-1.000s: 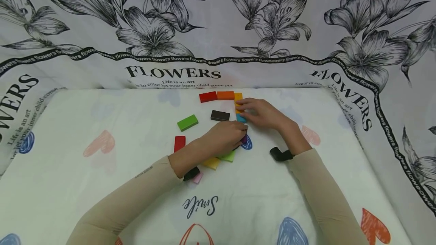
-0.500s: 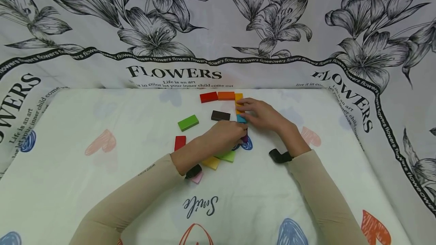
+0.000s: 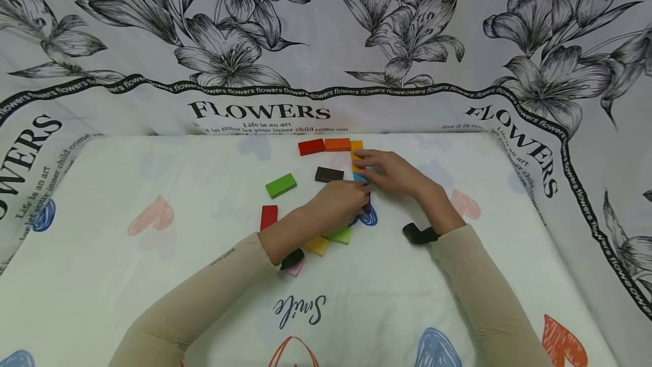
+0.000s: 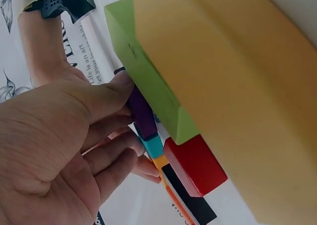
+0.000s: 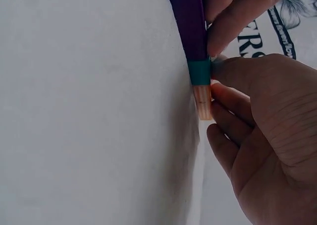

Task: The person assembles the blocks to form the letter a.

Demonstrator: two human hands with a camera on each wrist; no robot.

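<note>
Small coloured blocks form a bent row on the white cloth: a red block (image 3: 311,146), an orange block (image 3: 337,145), a yellow block (image 3: 356,146), then a blue block (image 3: 359,176). My left hand (image 3: 336,204) pinches a purple block (image 4: 142,113) between thumb and fingers, its end right at the blue one. In the head view the hand hides most of it. My right hand (image 3: 394,173) reaches in from the right, its extended fingers touching the yellow block and its thumb at the blue one.
Loose blocks lie left and nearer: a dark block (image 3: 329,174), a green block (image 3: 281,186), a red block (image 3: 269,217), a light green block (image 3: 340,235), an orange-yellow block (image 3: 317,245) and a pink block (image 3: 295,268). A flower-printed cloth (image 3: 326,27) rises behind.
Very little differs. Both hands stay at the same spot along the row, with only a slight shift of the left wrist, and the blocks keep their places.
</note>
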